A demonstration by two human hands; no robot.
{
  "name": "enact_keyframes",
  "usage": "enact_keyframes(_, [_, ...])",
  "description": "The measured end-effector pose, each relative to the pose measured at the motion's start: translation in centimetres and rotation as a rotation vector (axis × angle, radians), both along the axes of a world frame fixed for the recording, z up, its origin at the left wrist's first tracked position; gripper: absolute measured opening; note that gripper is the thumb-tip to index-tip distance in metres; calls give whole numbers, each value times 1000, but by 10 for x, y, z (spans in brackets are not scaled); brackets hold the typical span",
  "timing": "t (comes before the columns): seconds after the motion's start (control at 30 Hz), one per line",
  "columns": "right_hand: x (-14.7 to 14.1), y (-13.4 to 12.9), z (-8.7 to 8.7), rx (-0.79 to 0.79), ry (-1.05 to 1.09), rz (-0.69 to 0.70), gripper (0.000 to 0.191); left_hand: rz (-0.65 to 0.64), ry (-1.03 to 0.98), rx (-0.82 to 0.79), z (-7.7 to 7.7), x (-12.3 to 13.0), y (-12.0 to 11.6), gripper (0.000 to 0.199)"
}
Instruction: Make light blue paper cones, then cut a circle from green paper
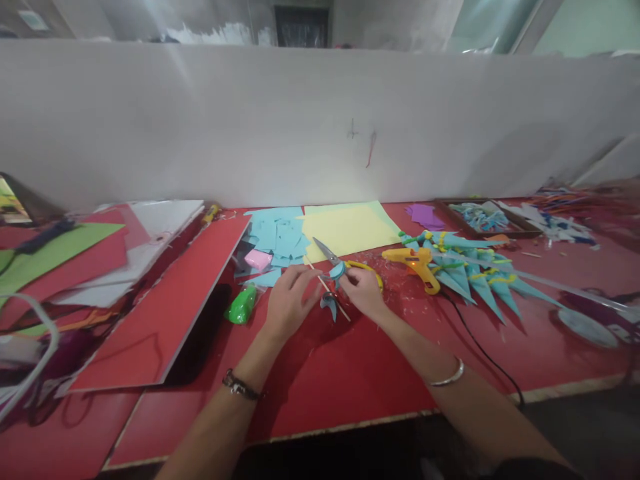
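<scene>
Red tabletop (340, 380), seam at left, pale chipped front edge; white partition (200, 127) along the back, a thin pink string (371, 150) on it; above it, grey wall (385, 23) with a dark framed opening (302, 27), pale green area at upper right.

Right hand (364, 290): fingertips together, clamped on a small blue paper piece (338, 272); left hand (291, 300): fingers curled beside a thin stick (343, 311), can't tell if they touch it; a blue curl (329, 303) sits by the stick, between the hands.

Scissors (325, 250) just beyond the right hand, blades pointing away to the left; yellow paper (350, 230) behind, blue paper pieces (277, 233) left of it, pink packet (259, 259) and green item (243, 305) nearer; orange glue gun (417, 265) right of the hands, blue pointed cones (475, 270) beyond; brown tray (523, 230) at back right; tilted red board (170, 313) at left.

Hard to read: scissors partly hidden by the right hand; the dark bit at the blue curl is too small to identify; far left and right edges blurred, screen cut off at left; wrapper contents unclear.
</scene>
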State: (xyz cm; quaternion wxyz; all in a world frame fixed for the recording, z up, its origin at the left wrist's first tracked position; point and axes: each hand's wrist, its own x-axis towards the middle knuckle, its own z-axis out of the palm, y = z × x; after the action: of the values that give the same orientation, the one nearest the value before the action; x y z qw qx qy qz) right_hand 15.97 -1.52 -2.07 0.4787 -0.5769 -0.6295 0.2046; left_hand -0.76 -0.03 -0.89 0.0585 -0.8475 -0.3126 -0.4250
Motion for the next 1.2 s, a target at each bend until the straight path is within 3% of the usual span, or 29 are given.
enact_keyframes(0.23, [-2, -2, -1, 22, -110, -63, 35, 33, 107, 75, -2, 2, 2, 17])
enact_keyframes(0.53, [-7, -3, -4, -48, -95, -25, 37, 79, 204, 138, 1, 5, 4, 17])
enact_keyframes(0.67, [-7, -4, -2, -45, -72, 28, 36, 82, 197, 51, -4, 4, 5, 20])
enact_keyframes(0.93, [-2, -7, 4, -12, -42, 206, 33, 63, -2, -257, -12, -4, 11, 13])
enact_keyframes(1.2, [1, -6, 0, -83, -37, 232, 23, -5, 31, -301, -11, -8, 7, 12])
